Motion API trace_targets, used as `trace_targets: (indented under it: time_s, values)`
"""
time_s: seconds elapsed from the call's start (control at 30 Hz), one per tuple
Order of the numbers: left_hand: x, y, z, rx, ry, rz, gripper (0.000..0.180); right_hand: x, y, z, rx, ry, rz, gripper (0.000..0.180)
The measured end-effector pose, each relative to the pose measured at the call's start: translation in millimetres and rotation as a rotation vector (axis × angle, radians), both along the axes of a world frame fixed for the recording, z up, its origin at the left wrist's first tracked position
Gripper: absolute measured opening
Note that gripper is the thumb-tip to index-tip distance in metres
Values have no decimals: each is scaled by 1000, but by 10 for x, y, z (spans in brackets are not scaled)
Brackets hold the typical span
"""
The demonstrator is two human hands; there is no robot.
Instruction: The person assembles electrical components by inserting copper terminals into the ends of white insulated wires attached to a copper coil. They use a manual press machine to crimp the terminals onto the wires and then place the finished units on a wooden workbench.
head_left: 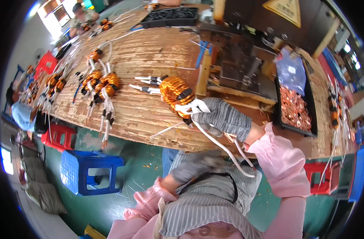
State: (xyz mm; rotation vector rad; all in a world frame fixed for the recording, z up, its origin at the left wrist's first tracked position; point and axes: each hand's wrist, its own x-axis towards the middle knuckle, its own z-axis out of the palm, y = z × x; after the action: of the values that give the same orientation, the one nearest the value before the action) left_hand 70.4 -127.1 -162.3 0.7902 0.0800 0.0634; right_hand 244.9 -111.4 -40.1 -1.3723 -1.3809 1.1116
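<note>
While your right hand (pixel 223 116) closes on white leads (pixel 200 105) near the frame's centre, your blurred left hand's (pixel 198 165) fingers can't be read; just left of centre, the copper coil (pixel 174 89) looks heavy and stiff: better gripped around its windings.

right grip (pixel 221 116): on coil leads (pixel 197 106) | left grip (pixel 196 165): blurred, near apron (pixel 204 215)
</note>
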Motion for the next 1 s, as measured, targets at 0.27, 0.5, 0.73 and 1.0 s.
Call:
trace_targets:
  time_s: [0.27, 0.5, 0.73, 1.0]
  values:
    - [212, 281, 409, -738, -501, 387, 69, -192, -738, 371, 171, 157, -13, 36]
    - [316, 225, 332, -378, -709, 562, 85, -182, -1351, 425, 75, 289, -41, 42]
    - [240, 361, 350, 11, -450, 690, 89, 404, -1624, 125, 449, -484, 75, 26]
    - [423, 816, 410, 200, -330, 664, 101, 734, -1549, 255, 166, -351, -104, 26]
